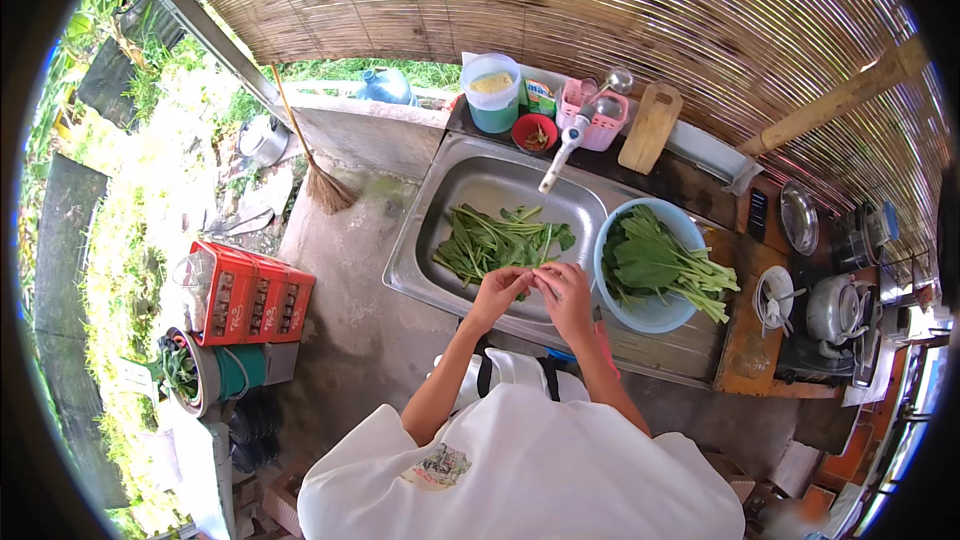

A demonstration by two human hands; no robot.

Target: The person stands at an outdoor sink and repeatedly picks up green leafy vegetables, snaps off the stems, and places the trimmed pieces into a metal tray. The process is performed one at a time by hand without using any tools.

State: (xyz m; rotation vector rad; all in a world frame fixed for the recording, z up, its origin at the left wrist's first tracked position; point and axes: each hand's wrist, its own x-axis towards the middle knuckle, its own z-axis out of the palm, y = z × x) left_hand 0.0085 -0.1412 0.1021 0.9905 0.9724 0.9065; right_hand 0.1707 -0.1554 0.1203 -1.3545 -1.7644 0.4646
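Note:
My left hand (501,292) and my right hand (564,294) meet at the fingertips over the near side of a stainless steel sink (409,255). Both pinch a small piece of leafy greens, mostly hidden by the fingers; a bit of green shows beneath them. Just beyond, a loose heap of leafy green stems (491,240) lies on the basin floor. To the right of my right hand, a light blue plastic basin (658,321) rests on the drainboard. It holds a bunch of broad-leaved greens (649,247), whose pale stems hang over its right rim.
A white faucet (559,161) reaches over the sink. Behind it stand a plastic tub (491,94), a red bowl (535,133), a pink basket (600,127) and a wooden cutting board (651,127). A kettle (832,307) sits far right. Left are a broom (326,187) and a red crate (251,292).

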